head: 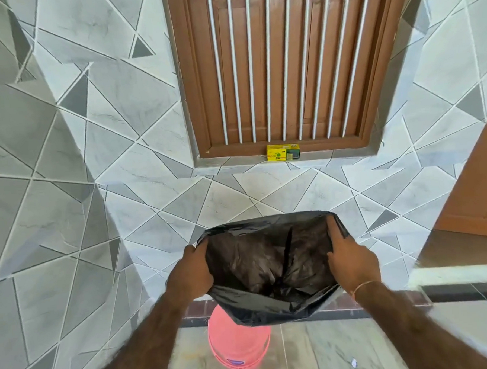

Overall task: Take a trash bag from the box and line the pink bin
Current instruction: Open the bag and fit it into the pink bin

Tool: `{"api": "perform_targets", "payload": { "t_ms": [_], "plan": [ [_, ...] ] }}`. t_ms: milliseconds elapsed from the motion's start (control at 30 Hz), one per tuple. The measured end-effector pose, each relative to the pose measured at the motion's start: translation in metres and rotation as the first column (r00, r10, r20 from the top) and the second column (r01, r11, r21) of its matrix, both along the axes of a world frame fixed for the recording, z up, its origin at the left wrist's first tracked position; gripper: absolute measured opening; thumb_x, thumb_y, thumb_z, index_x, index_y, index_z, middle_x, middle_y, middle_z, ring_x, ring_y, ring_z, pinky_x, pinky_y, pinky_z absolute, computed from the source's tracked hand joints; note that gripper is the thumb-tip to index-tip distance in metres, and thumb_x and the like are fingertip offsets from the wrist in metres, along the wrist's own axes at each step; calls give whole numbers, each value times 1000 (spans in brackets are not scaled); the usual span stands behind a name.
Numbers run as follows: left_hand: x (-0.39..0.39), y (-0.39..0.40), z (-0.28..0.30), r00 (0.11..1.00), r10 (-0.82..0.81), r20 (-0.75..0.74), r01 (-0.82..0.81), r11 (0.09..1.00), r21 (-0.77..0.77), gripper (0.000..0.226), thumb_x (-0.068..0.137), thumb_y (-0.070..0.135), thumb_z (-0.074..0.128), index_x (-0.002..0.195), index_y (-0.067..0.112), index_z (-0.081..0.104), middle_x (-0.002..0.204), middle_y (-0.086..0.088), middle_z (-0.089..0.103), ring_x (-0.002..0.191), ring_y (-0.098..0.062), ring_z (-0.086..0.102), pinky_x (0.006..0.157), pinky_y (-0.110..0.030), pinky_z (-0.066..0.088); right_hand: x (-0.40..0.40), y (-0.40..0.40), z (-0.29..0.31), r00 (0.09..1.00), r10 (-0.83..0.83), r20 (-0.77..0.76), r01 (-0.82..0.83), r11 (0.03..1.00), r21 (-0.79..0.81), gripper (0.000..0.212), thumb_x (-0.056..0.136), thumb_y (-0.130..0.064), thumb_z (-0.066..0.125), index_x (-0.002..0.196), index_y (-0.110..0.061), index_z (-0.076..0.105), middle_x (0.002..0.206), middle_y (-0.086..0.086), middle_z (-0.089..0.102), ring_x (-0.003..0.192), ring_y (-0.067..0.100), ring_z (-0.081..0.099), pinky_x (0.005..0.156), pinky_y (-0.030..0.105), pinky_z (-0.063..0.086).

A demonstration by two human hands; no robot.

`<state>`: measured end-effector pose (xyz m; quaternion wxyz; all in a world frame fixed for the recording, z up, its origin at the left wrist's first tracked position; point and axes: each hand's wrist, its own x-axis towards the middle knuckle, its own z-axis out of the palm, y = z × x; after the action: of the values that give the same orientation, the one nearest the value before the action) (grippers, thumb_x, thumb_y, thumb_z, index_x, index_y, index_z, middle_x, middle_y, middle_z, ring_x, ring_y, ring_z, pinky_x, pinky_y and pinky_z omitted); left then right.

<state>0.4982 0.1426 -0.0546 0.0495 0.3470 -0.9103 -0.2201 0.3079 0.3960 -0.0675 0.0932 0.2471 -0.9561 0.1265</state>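
Note:
A black trash bag (272, 264) is held wide open in front of me, its mouth facing up. My left hand (192, 271) grips the bag's left rim and my right hand (350, 260) grips its right rim, fingers hooked inside. Directly below the bag stands the pink bin (239, 345) on the floor; the bag's bottom hides the bin's upper part. The yellow and green trash bag box (283, 152) sits on the window ledge, far above the bag.
A grey tiled wall (96, 192) with a brown barred window (286, 63) faces me. A brown door (480, 194) stands at the right. A small white scrap (354, 363) lies on the marble floor.

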Motion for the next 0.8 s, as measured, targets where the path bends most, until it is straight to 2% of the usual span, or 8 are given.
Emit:
{"api": "perform_targets", "payload": {
  "t_ms": [67,133,200,300,400,533,633,800],
  "plan": [
    [5,9,-2,999,4,-51,-4,1000,0,80,78,7,47,146,36,18,121,-12,43,104,-41,60,93,-50,50,5,1,-10,998,18,-54,-17,1000,18,75,90,-13,42,152,-34,7,124,11,56,81,39,68,71,40,52],
    [7,14,-10,996,2,-93,-2,1000,4,88,76,4,47,147,41,9,121,-10,42,103,-40,59,92,-51,51,9,3,-20,995,12,-100,-5,998,66,65,88,-11,44,147,-30,25,110,10,56,73,38,68,66,39,52],
    [10,17,-18,994,-14,-112,14,1000,4,91,77,7,51,146,46,5,124,-8,42,106,-39,59,93,-51,51,13,6,-28,992,-12,-124,24,995,93,47,82,-9,59,126,-22,49,94,10,53,60,37,65,59,38,53],
    [14,20,-29,996,-23,-87,21,1000,-20,88,82,8,55,149,40,10,135,-7,40,115,-36,56,99,-47,49,18,15,-46,991,-86,-97,90,995,35,29,74,-3,69,95,-15,55,90,13,46,48,40,59,51,39,51],
    [16,26,-41,999,-25,-29,25,1000,-3,75,86,6,56,149,32,23,145,-4,37,126,-32,50,106,-44,43,18,24,-63,984,-165,65,166,986,0,19,82,-7,59,97,-17,55,119,13,46,67,44,66,66,42,53],
    [17,32,-51,1000,-15,0,15,1000,-1,64,87,6,54,144,25,35,145,-2,43,127,-31,49,109,-44,42,5,31,-89,979,-68,195,11,960,280,25,86,-16,43,103,-19,60,115,6,67,107,29,66,87,35,50],
    [12,35,-52,999,43,-6,-43,999,-14,51,90,8,49,139,21,43,142,-3,48,125,-30,52,108,-41,40,-3,31,-102,964,-21,265,-79,929,360,27,85,-19,46,105,-18,63,113,5,72,110,26,66,92,32,48],
    [3,39,-51,985,169,27,-170,985,22,43,89,29,45,131,24,47,136,-2,51,118,-31,55,105,-50,43,-20,33,-104,911,-45,409,-9,992,129,25,80,-12,52,97,-15,69,106,9,72,103,30,66,87,31,52]
  ]
}}
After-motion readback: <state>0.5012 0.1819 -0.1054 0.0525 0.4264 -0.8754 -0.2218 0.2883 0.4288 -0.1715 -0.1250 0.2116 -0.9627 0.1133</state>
